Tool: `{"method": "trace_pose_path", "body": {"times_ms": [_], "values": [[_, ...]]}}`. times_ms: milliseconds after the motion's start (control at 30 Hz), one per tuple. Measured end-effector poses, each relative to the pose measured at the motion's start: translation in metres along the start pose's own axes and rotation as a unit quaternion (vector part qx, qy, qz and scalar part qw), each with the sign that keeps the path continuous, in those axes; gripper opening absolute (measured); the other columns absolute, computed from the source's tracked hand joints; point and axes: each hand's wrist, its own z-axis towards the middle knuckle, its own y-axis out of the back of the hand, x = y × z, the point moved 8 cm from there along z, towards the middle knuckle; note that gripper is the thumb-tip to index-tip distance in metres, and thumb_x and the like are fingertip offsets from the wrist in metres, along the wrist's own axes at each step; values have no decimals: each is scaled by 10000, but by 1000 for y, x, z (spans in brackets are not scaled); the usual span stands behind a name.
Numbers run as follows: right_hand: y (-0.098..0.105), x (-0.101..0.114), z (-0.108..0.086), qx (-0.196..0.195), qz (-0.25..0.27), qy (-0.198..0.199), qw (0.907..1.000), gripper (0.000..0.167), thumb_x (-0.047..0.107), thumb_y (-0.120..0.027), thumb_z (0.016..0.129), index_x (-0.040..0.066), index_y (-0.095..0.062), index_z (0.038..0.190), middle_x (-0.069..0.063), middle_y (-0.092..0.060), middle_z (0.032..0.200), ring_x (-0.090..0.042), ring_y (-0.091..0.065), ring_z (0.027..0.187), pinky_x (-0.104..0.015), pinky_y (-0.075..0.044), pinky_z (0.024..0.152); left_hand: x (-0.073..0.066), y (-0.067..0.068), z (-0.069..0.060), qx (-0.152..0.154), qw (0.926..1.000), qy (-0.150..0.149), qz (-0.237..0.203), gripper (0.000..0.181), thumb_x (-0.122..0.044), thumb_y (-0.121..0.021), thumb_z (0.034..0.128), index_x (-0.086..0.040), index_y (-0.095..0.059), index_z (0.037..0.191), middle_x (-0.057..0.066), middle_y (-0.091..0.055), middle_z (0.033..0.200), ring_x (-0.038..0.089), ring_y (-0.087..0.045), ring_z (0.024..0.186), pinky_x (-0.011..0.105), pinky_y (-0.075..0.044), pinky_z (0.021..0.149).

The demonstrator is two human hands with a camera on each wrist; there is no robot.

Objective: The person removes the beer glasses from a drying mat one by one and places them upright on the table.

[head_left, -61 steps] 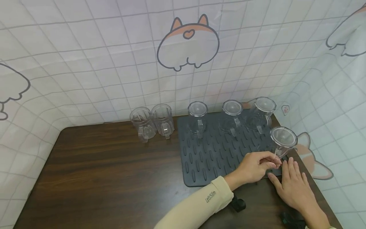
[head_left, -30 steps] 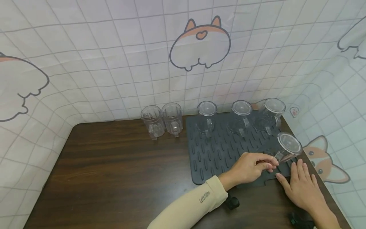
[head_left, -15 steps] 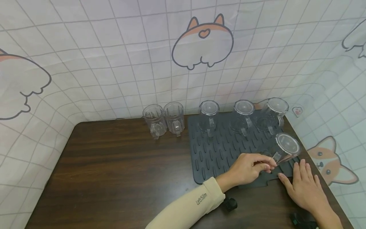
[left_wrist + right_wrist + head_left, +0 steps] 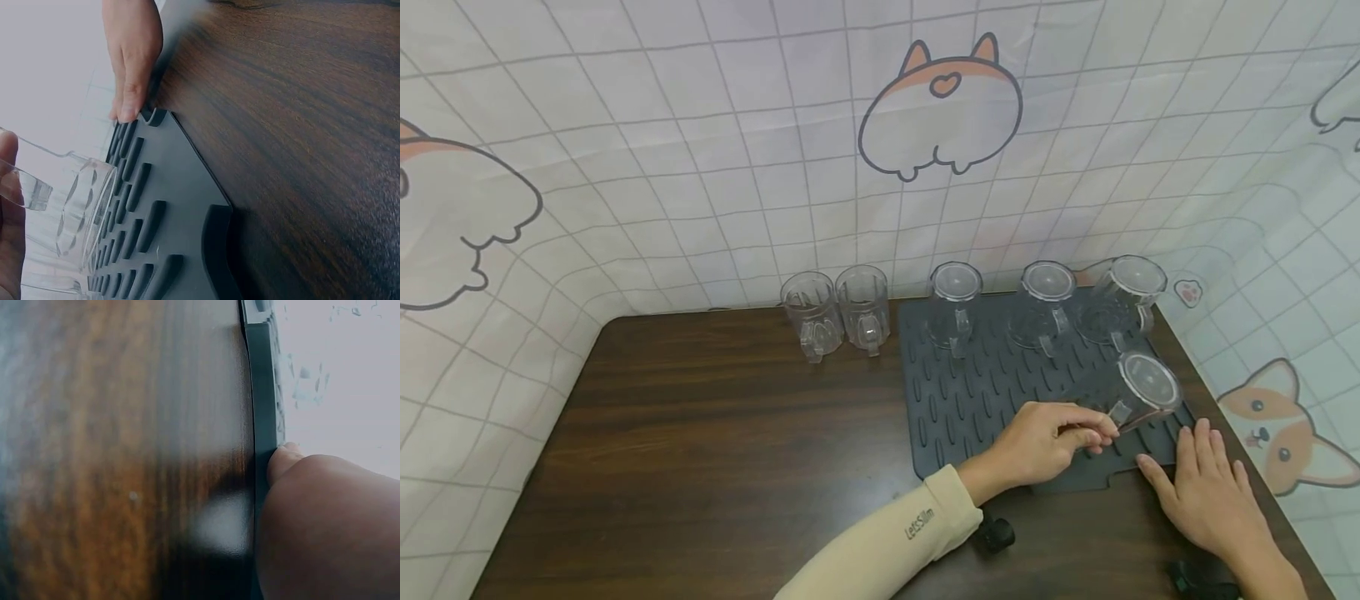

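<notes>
My left hand (image 4: 1048, 437) pinches the handle of a clear glass mug (image 4: 1150, 382), turned base up over the right front part of a dark ridged drying mat (image 4: 940, 392). In the left wrist view, the rim of that mug (image 4: 94, 206) is close to the ridges; whether it touches them I cannot tell. My right hand (image 4: 1206, 492) lies with straight fingers at the mat's near right corner. Three more glass mugs stand base up along the mat's back: a left one (image 4: 955, 304), a middle one (image 4: 1045, 300) and a right one (image 4: 1127, 292).
Left of the mat, two upright glass mugs (image 4: 837, 312) stand side by side at the back of the brown wooden table (image 4: 715, 442). A white wall covering with grid lines and dog drawings (image 4: 940, 117) rises behind the table and along its right side.
The head view has swung, so the scene sits farther right. Against the mat, my left hand and its mug have moved left and slightly nearer. My right hand stays at the corner.
</notes>
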Motion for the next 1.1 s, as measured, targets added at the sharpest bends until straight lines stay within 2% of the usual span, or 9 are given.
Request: {"method": "trace_pose_path", "body": {"times_ms": [233, 633, 933, 1100], "values": [[0, 0, 0, -27, -13, -8, 10000, 924, 550, -302, 1102, -245, -89, 1524, -466, 103, 1586, -622, 86, 1517, -844, -55, 1129, 0, 6, -6, -34, 10000, -66, -49, 252, -185, -539, 1071, -166, -725, 1240, -14, -790, 1122, -182, -606, 878, 17, -503, 821], [-2, 0, 2, -140, -5, 124, 9998, 901, 525, -318, 1107, -243, -101, 1525, -477, 73, 1586, -621, 80, 1520, -856, -66, 1112, 3, 11, -16, -82, 9999, -90, -77, 252, -184, -534, 1076, -167, -729, 1234, -13, -791, 1122, -172, -621, 887, 24, -509, 802], [-2, -1, 2, -220, -7, 149, 9996, 892, 516, -329, 1107, -241, -112, 1526, -479, 60, 1588, -615, 80, 1527, -859, -76, 1104, 9, 17, -23, -284, 9968, 84, -747, 222, -135, -567, 1055, -133, -743, 1190, 42, -793, 1131, -135, -652, 890, 74, -548, 825], [-3, -1, 2, -278, 1, 156, 9995, 890, 513, -338, 1105, -242, -121, 1524, -482, 48, 1588, -615, 73, 1528, -860, -78, 1105, 12, 19, -27, -277, 9968, 134, -733, 227, -140, -562, 1060, -149, -744, 1196, 31, -792, 1131, -129, -655, 898, 71, -543, 821]]}}
